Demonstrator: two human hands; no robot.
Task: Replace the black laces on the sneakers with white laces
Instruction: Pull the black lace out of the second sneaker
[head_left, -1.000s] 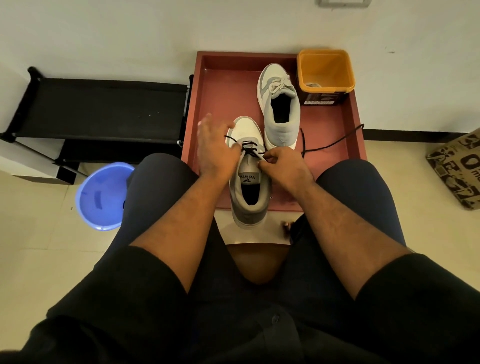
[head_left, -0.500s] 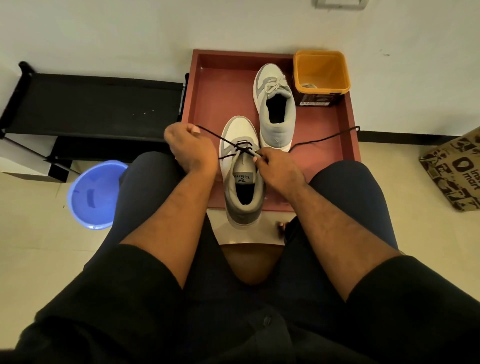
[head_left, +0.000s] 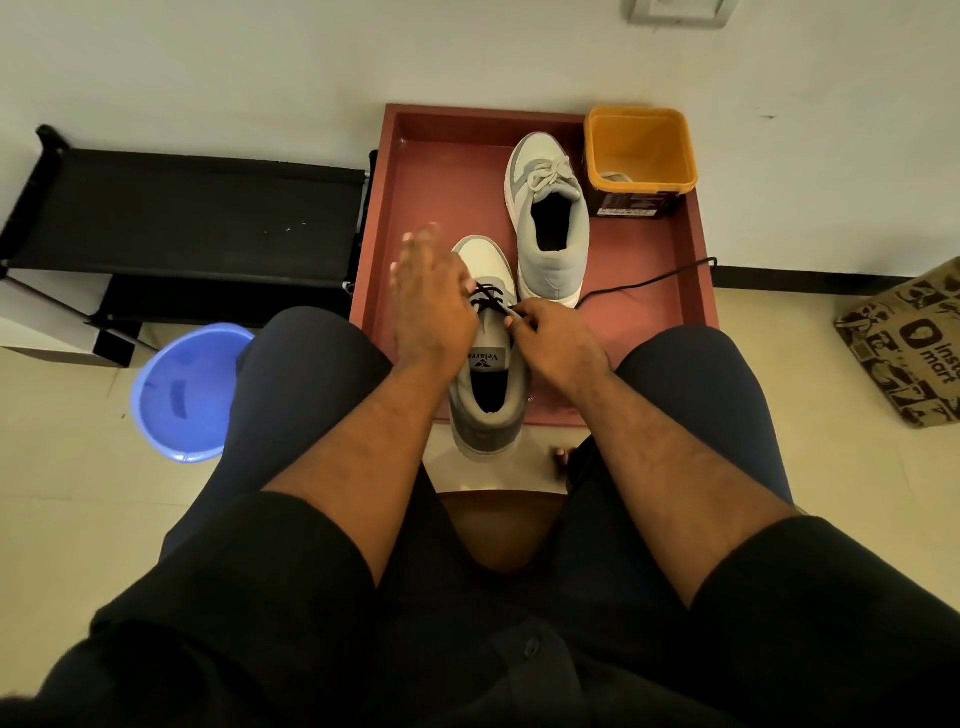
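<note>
Near grey mesh sneaker (head_left: 488, 364) overhangs the red tray (head_left: 670, 322) front edge. Right hand (head_left: 553, 338) grip pinches thin black lace (head_left: 644, 283); left hand (head_left: 428, 296) blurred, fingers splayed over the rounded toe.

I'm seeing bare floor of the reddish-brown wooden tray (head_left: 441, 176) lying open far-left; the white-laced grey sneaker (head_left: 550, 218) and orange plastic bucket (head_left: 641, 150) are crowding its far-right.

- Near sneaker (head_left: 487, 364), tongue label: word beginning "Velarr", remaining letters hidden by the left hand (head_left: 431, 306); a small logo sits beside it.
- Cardboard box (head_left: 906, 343), right frame edge: "insta mart", partly cut off.
- Orange tub (head_left: 640, 156), tray's far right corner: white label, print illegible.
</note>
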